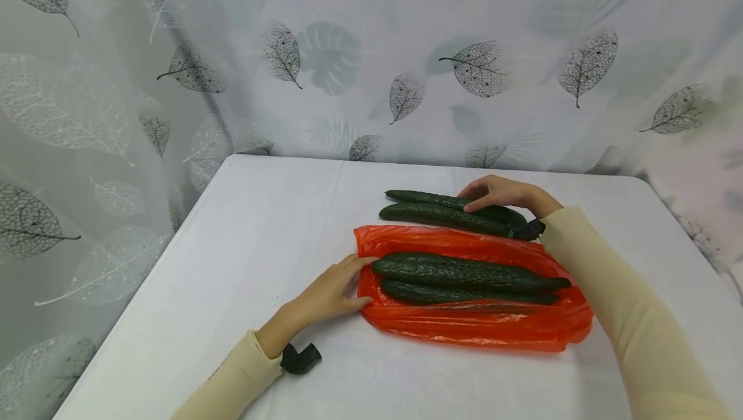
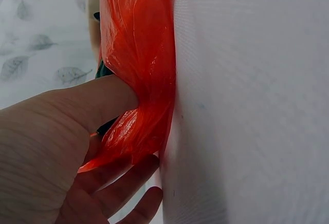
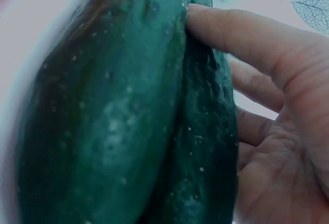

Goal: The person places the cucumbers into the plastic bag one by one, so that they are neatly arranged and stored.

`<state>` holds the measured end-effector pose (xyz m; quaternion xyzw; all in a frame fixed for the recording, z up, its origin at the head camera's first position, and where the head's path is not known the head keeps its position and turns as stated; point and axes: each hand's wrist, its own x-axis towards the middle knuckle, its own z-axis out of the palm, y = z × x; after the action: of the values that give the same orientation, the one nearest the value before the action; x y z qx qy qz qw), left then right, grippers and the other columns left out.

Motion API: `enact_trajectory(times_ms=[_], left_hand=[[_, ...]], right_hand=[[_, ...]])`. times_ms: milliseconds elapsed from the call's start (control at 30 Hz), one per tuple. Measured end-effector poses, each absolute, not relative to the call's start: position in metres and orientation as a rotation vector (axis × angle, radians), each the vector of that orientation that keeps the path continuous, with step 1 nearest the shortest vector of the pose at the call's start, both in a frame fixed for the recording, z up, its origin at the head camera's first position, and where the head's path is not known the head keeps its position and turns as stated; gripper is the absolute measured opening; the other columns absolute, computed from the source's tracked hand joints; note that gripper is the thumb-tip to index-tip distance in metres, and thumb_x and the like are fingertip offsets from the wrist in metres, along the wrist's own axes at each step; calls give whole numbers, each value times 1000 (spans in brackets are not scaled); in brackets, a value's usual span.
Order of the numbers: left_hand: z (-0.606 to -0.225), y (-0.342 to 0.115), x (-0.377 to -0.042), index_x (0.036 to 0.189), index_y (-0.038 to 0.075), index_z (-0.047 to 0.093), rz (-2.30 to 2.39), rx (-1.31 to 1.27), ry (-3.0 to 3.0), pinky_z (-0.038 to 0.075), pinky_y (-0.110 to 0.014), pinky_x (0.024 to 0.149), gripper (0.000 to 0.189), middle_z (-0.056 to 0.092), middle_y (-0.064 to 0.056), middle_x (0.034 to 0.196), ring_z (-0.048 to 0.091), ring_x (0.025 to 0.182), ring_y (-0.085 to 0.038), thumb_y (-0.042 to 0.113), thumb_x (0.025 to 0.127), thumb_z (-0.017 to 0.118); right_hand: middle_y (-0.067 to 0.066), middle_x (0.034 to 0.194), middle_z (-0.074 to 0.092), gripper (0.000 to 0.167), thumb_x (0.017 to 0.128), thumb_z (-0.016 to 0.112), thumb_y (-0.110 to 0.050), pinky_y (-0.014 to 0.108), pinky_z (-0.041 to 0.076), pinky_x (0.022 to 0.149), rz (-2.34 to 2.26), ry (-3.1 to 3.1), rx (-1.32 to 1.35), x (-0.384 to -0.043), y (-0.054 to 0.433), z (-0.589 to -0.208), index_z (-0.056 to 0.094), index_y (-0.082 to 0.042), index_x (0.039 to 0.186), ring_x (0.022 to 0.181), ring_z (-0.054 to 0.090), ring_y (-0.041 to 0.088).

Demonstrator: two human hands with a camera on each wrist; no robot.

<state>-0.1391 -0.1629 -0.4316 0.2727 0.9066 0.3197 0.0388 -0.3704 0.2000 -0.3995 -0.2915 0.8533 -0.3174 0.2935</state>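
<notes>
An open red plastic bag [image 1: 464,333] lies on the table with two dark green cucumbers [image 1: 458,270] in it. My left hand [image 1: 329,292] holds the bag's left end; in the left wrist view its thumb [image 2: 115,95] presses into the creased plastic, with the fingers further round. Behind the bag lie two more cucumbers side by side, the farther one [image 1: 415,197] and the nearer one [image 1: 426,213]. My right hand [image 1: 502,192] reaches over and grips the farther one. In the right wrist view its thumb [image 3: 226,26] sits between the two, other fingers beyond.
A white-covered table [image 1: 278,226] carries everything, with a leaf-printed curtain [image 1: 348,104] along its back and left. Black wrist-worn pieces show by the left cuff [image 1: 300,359] and by the right cuff over the cucumbers' right ends.
</notes>
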Motion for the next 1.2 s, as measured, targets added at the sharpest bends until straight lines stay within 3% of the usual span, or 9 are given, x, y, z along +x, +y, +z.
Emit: enact_trajectory(times_ms=[200, 533, 767, 1000, 1200], left_hand=[[-432, -161, -137, 142, 5, 44, 1003, 815, 2754, 42, -48, 105, 65, 50, -10, 138, 49, 127, -26, 20, 86, 75], [-431, -160, -137, 142, 5, 44, 975, 830, 2766, 43, -47, 103, 65, 51, -10, 137, 51, 123, -24, 20, 86, 74], [-431, -160, -137, 142, 4, 44, 977, 832, 2758, 43, -48, 104, 66, 51, -10, 137, 51, 124, -25, 20, 86, 74], [-431, -161, -138, 142, 4, 43, 982, 838, 2766, 44, -48, 101, 66, 51, -10, 136, 52, 120, -23, 20, 86, 74], [-431, -163, -138, 145, 5, 39, 999, 827, 2769, 42, -50, 104, 72, 49, -11, 139, 49, 126, -25, 19, 86, 75]], right_hand=[[16, 119, 65, 42, 91, 70, -23, 44, 50, 95, -856, 2312, -808, -367, 201, -403, 60, 2, 123, 110, 61, 27], [16, 114, 65, 40, 86, 74, -17, 52, 47, 97, -951, 2401, -815, -363, 210, -407, 62, 3, 119, 108, 59, 30], [14, 111, 66, 37, 88, 72, -18, 45, 48, 92, -969, 2460, -852, -361, 214, -408, 63, 1, 118, 100, 59, 24], [23, 123, 60, 42, 88, 72, -15, 57, 41, 101, -1003, 2481, -812, -359, 214, -395, 59, 5, 122, 115, 55, 36], [25, 127, 58, 43, 89, 69, -14, 58, 41, 101, -1004, 2489, -790, -359, 212, -385, 57, 6, 126, 117, 53, 38]])
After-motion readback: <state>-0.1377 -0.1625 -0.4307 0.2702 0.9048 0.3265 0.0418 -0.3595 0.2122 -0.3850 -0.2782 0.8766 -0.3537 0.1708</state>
